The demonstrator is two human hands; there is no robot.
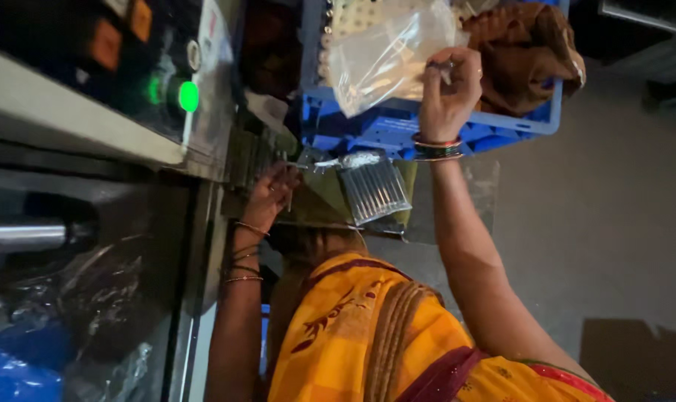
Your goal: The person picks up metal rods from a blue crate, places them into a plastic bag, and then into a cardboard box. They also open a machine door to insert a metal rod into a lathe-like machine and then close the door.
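Note:
My right hand, with bangles at the wrist, reaches up over a blue plastic crate and grips the edge of a clear plastic bag. My left hand is lower, by the edge of a machine, its fingers pinched on a thin pale stick-like piece. Just right of that hand lies a clear pack of slim tubes, with a small crumpled clear packet above it. My yellow and orange garment fills the bottom of the view.
A machine panel on the left carries a lit green button and orange buttons. A metal roller and crumpled plastic sheeting sit below it. Brown cloth lies in the crate. Grey floor spreads to the right.

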